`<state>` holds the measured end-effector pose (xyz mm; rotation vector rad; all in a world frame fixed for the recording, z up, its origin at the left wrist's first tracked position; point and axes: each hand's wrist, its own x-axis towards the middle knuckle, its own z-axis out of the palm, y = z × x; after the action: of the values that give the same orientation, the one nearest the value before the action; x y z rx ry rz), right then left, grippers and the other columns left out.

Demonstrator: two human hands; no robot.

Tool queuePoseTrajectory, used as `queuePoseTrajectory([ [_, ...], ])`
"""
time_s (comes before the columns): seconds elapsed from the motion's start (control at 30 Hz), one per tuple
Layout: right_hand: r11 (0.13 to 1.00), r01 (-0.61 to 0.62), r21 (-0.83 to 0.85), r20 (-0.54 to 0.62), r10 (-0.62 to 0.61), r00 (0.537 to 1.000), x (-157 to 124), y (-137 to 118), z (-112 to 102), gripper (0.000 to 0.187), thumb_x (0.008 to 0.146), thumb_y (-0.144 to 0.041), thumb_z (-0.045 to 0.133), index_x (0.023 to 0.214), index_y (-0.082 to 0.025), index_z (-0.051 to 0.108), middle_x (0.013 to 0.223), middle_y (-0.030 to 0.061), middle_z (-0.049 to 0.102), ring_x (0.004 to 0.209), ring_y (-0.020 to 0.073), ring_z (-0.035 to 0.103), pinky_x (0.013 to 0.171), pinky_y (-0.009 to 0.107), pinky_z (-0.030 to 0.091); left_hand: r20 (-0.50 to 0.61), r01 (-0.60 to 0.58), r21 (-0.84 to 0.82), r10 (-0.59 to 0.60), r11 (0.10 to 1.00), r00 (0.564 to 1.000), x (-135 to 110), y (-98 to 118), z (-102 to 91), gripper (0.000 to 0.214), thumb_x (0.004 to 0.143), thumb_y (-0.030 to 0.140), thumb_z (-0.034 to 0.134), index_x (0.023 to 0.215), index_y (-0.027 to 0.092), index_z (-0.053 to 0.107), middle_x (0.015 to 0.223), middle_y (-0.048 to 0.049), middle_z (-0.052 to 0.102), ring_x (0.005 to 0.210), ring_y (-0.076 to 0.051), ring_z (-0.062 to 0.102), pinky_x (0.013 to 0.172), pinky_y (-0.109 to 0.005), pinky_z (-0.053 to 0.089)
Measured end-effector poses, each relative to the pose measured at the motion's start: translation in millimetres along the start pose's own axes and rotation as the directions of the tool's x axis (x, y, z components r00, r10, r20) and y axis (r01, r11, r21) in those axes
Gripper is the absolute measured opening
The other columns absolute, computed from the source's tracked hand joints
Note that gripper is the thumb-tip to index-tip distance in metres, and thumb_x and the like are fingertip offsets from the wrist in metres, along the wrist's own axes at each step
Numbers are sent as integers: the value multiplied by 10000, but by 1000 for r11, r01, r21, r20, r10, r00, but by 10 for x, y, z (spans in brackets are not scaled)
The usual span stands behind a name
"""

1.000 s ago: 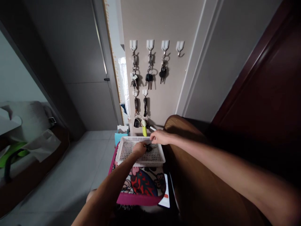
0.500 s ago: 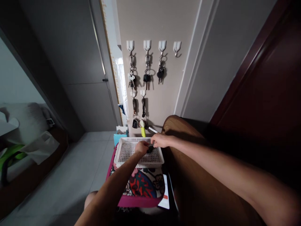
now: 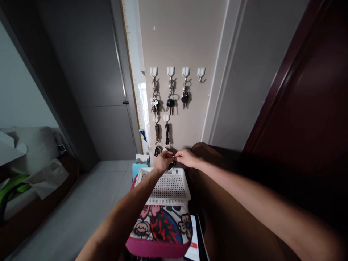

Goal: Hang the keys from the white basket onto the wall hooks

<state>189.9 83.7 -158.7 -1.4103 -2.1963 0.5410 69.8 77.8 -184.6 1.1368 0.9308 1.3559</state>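
1. Our left hand (image 3: 164,160) and right hand (image 3: 186,158) both pinch a small dark key bunch (image 3: 172,165) between them.
2. It hangs just above the far rim of the white basket (image 3: 168,200), below the wall hooks (image 3: 170,71).
3. A firm fingertip pinch, we judge, stops it slipping.

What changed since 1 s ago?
Left hand and right hand rose from the white tray and now pinch the dark key bunch above its far rim. Tray, hung keys and empty fourth hook stayed put.
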Motion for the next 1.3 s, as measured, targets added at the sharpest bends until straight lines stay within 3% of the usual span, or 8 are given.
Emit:
queuePoseTrajectory([
  [0.17,959,-46,280,-54,64,996,7,-52,-105,139,596,-226,448,620,-131,547,486,-24,499,436,55,416,411,166,308,27,-47,-11,47,999,999,-2,168,37,192,456,91,559,634,113,488,475,61,477,445,-31,414,471,-162,307],
  [0.33,849,-53,526,-78,110,991,25,-101,-225,113,596,-224,472,619,-124,520,502,-28,492,453,51,428,442,174,347,180,-70,79,55,994,982,-33,196,82,154,505,134,534,656,107,519,545,37,495,504,-40,420,510,-169,311],
  [0.5,802,-23,596,-149,139,979,0,-169,-392,124,585,-226,494,638,-116,517,507,-28,491,437,48,432,440,180,354,210,-100,221,53,970,976,-37,204,156,95,528,130,508,618,102,521,469,44,463,428,-33,367,443,-171,271],
  [0.73,775,52,630,-272,158,949,38,-202,-671,134,594,-236,488,653,-119,513,527,-19,493,463,44,442,434,161,357,173,-65,86,50,994,984,21,367,246,75,552,140,502,620,108,493,525,16,510,442,-44,424,459,-179,312],
  [0.83,776,102,622,-343,152,927,131,-246,-879,124,597,-229,490,657,-123,517,546,-15,500,447,39,435,423,160,361,144,-58,121,41,991,989,83,524,283,124,571,163,502,686,115,500,563,5,526,465,-52,455,468,-182,320],
  [0.93,771,149,619,-419,164,893,241,-330,-1172,87,607,-194,489,653,-124,512,556,-12,504,426,32,427,411,155,363,157,-122,230,87,966,984,122,764,361,152,595,160,475,739,120,507,633,-20,551,490,-60,476,471,-184,318],
  [1.07,762,206,614,-539,214,815,390,-454,-1603,36,621,-150,484,643,-124,496,549,-13,496,405,20,412,385,138,360,196,-242,263,194,934,961,139,1055,518,145,613,151,448,741,116,507,643,-31,551,511,-64,481,504,-192,337],
  [1.3,813,242,529,-694,252,674,673,-557,-2077,35,640,-136,468,633,-118,497,512,-22,491,383,10,407,360,115,356,213,-314,269,262,911,941,184,1148,668,148,611,118,425,736,111,504,614,-28,538,498,-61,465,510,-190,349],
])
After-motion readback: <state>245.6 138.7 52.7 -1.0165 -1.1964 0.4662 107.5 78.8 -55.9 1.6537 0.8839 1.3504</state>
